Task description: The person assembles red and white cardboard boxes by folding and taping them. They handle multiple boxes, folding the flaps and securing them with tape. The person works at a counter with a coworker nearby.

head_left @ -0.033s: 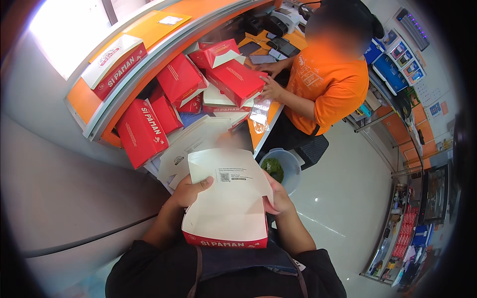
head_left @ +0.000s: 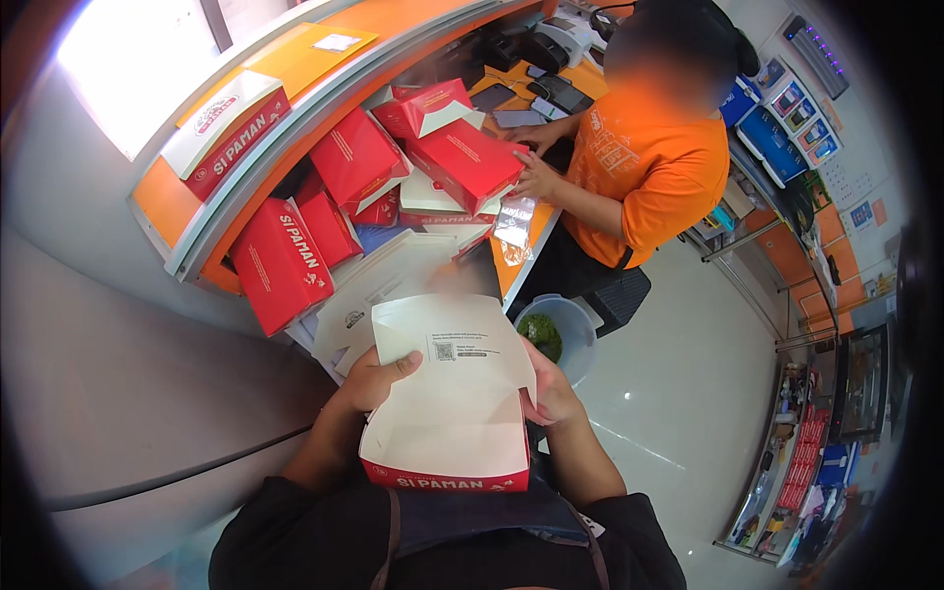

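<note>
A red and white cardboard food box (head_left: 450, 418) is held up in front of my body, its white inside and raised lid facing me. My left hand (head_left: 379, 381) grips its left side, thumb lying on the white card near the fold. On the opposite side my right hand (head_left: 554, 388) holds the edge where a side flap stands, with its fingers partly hidden behind the card. Just beyond lie flat white box blanks (head_left: 369, 280) on the counter.
Several folded red boxes (head_left: 467, 162) are heaped on the counter, and another box (head_left: 231, 133) stands on the upper ledge. A co-worker in an orange shirt (head_left: 649, 167) touches one of the heaped boxes. A pail (head_left: 578, 349) with a green liner stands on the floor to the right.
</note>
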Available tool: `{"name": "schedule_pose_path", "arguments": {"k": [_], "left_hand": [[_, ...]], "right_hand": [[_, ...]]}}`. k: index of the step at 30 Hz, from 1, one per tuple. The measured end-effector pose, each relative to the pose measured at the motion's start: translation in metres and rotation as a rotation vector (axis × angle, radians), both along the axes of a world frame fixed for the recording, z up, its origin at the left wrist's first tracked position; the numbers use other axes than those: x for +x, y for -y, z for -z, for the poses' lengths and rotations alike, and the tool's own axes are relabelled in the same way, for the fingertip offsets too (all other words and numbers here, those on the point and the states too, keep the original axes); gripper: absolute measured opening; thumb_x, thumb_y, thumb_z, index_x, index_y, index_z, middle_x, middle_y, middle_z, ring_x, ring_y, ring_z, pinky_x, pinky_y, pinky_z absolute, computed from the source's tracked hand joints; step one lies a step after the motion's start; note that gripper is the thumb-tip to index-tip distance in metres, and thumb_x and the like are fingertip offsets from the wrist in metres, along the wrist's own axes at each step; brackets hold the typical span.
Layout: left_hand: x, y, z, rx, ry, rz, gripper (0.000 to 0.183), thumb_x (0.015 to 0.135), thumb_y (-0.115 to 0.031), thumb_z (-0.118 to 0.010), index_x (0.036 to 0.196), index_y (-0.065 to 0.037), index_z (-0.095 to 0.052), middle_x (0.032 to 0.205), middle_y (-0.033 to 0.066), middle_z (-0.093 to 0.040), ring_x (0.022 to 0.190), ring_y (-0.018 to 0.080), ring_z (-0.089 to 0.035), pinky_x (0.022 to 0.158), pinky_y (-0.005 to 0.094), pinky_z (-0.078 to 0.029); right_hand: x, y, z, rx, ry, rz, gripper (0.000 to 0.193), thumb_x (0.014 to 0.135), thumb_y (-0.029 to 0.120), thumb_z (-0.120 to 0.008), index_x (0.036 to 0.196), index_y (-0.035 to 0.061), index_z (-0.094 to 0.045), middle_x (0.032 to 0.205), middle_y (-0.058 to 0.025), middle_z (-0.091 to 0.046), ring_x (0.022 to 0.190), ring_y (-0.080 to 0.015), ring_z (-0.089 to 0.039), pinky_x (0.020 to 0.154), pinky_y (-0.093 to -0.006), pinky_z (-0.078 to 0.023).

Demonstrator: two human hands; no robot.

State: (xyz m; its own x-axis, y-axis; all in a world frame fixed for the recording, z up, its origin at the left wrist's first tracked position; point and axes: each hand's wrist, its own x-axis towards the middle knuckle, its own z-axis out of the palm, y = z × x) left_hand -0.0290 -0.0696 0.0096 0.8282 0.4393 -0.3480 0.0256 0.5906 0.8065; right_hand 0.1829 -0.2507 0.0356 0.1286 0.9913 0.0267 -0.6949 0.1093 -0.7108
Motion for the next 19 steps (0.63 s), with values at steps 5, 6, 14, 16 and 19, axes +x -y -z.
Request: {"name": "schedule_pose_path", "arguments": {"k": [5, 6, 14, 16, 19], "left_hand": [[0.0, -0.007, -0.005, -0.028, 0.108, 0.072, 0.053, 0.103, -0.011, -0.063, 0.151, 0.002, -0.046, 0.142, 0.0159, -0.061, 0.129, 0.0265, -0.06, 0.108, 0.0408, -0.048], [-0.001, -0.006, -0.004, -0.059, 0.139, 0.063, 0.055, 0.101, -0.007, -0.062, 0.152, 0.001, -0.044, 0.143, 0.0163, -0.06, 0.13, 0.0271, -0.06, 0.108, 0.0413, -0.048], [-0.009, -0.013, 0.027, -0.204, 0.217, 0.098, 0.082, 0.088, 0.002, -0.06, 0.162, -0.001, -0.026, 0.15, 0.0204, -0.052, 0.137, 0.0322, -0.054, 0.115, 0.0471, -0.042], [-0.01, -0.011, 0.028, -0.214, 0.208, 0.137, 0.091, 0.089, 0.001, -0.061, 0.167, -0.005, -0.014, 0.156, 0.0172, -0.046, 0.144, 0.0304, -0.047, 0.12, 0.0452, -0.035], [-0.005, -0.005, 0.005, -0.103, 0.223, 0.11, 0.099, 0.087, -0.003, -0.065, 0.168, -0.007, -0.009, 0.168, 0.0154, -0.029, 0.157, 0.0276, -0.026, 0.129, 0.0449, -0.016]], "right_hand": [[0.017, -0.01, -0.007, -0.198, 0.365, -0.023, 0.065, 0.107, 0.035, -0.064, 0.155, -0.0006, -0.038, 0.142, -0.0136, -0.061, 0.128, -0.0163, -0.059, 0.105, -0.0325, -0.05], [0.017, -0.01, 0.002, -0.244, 0.323, 0.004, 0.062, 0.107, 0.032, -0.063, 0.154, -0.0005, -0.04, 0.14, -0.0128, -0.062, 0.125, -0.0155, -0.061, 0.103, -0.0322, -0.051], [-0.001, -0.015, 0.005, -0.147, 0.326, 0.237, 0.071, 0.103, 0.003, -0.061, 0.163, 0.0043, -0.023, 0.148, -0.0154, -0.055, 0.131, -0.0192, -0.059, 0.107, -0.0348, -0.05], [0.002, -0.012, 0.002, -0.147, 0.341, 0.187, 0.078, 0.101, 0.0, -0.062, 0.164, 0.003, -0.016, 0.153, -0.0156, -0.047, 0.139, -0.0208, -0.049, 0.114, -0.0358, -0.041], [0.006, -0.008, 0.007, -0.141, 0.407, 0.173, 0.083, 0.101, 0.004, -0.065, 0.166, 0.0022, -0.013, 0.158, -0.0163, -0.039, 0.144, -0.0223, -0.043, 0.117, -0.0366, -0.036]]}}
